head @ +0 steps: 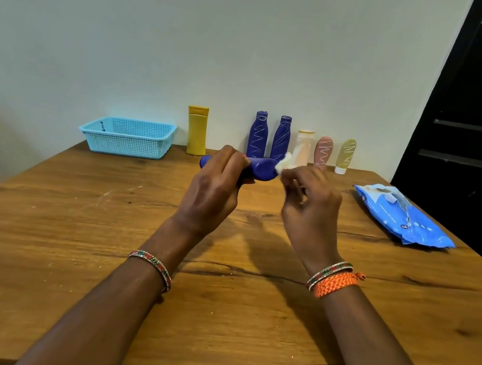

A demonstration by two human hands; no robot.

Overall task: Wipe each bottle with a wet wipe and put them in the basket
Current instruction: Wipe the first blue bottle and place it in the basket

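Observation:
My left hand grips a blue bottle held sideways above the table. My right hand pinches a crumpled white wet wipe against the bottle's right end. Along the wall stand a yellow bottle, two blue bottles with white scribbles, a white bottle, a pink tube and an olive tube. The light-blue mesh basket sits at the far left of the table with a small dark item inside.
A blue pack of wet wipes lies on the right side of the wooden table. A dark doorway is at the right. The white wall is close behind the bottles.

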